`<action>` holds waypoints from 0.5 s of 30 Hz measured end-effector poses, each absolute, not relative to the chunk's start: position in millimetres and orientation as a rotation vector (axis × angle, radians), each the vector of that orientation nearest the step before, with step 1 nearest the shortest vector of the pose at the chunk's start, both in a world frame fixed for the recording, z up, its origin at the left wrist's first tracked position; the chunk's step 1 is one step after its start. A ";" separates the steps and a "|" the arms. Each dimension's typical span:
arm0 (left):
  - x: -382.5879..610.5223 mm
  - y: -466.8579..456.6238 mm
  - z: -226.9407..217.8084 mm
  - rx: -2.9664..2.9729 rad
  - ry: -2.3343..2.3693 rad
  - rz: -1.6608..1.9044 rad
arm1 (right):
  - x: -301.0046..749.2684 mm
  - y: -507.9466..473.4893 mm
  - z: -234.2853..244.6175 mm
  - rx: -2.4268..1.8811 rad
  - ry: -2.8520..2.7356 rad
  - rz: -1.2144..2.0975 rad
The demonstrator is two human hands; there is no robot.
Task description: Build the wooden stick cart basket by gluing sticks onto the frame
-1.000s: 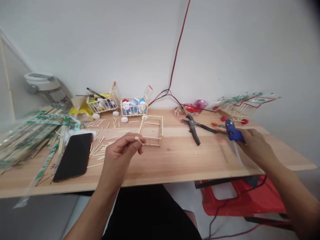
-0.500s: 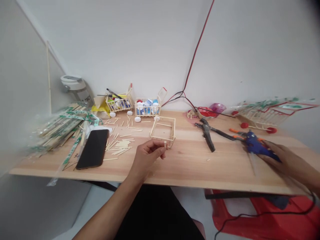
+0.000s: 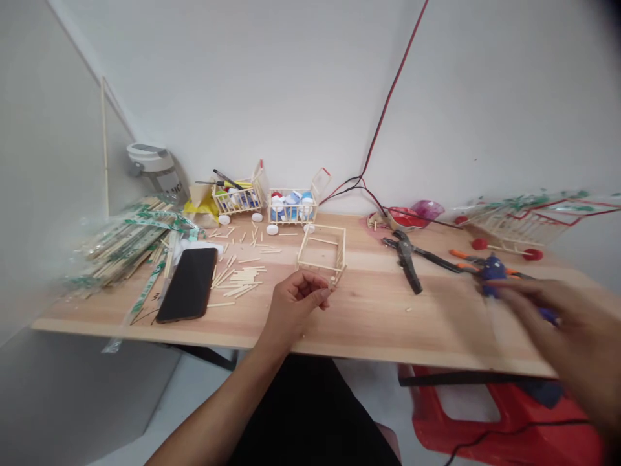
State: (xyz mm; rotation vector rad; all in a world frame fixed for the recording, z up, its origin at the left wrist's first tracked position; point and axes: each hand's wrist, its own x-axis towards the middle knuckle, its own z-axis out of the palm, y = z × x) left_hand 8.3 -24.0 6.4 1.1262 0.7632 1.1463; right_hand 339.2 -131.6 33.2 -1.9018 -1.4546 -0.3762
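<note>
My left hand hovers over the wooden table, fingers pinched on a short wooden stick, right in front of a small open stick frame. My right hand is blurred by motion at the right, just in front of the blue glue gun, which lies on the table; its fingers look spread, but whether they still touch the gun is unclear.
A black phone and loose cut sticks lie left of centre, beside bagged stick bundles. Two stick baskets stand at the back. Black pliers lie right of the frame. A red stool stands below.
My view swung left. My left hand came down toward the table with the stick, close to the frame. My right hand laid the glue gun down and moved toward me.
</note>
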 end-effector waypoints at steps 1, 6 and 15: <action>9.3 -25.6 6.3 1.123 0.767 1.154 | 304.6 -125.4 30.2 -1.770 -1.567 -0.265; 11.6 -35.6 1.7 1.122 0.812 1.172 | 181.0 -93.0 2.3 -1.493 -1.615 0.206; 12.3 -46.5 0.8 1.213 0.854 1.201 | 145.0 -80.2 -13.5 -1.434 -1.356 0.436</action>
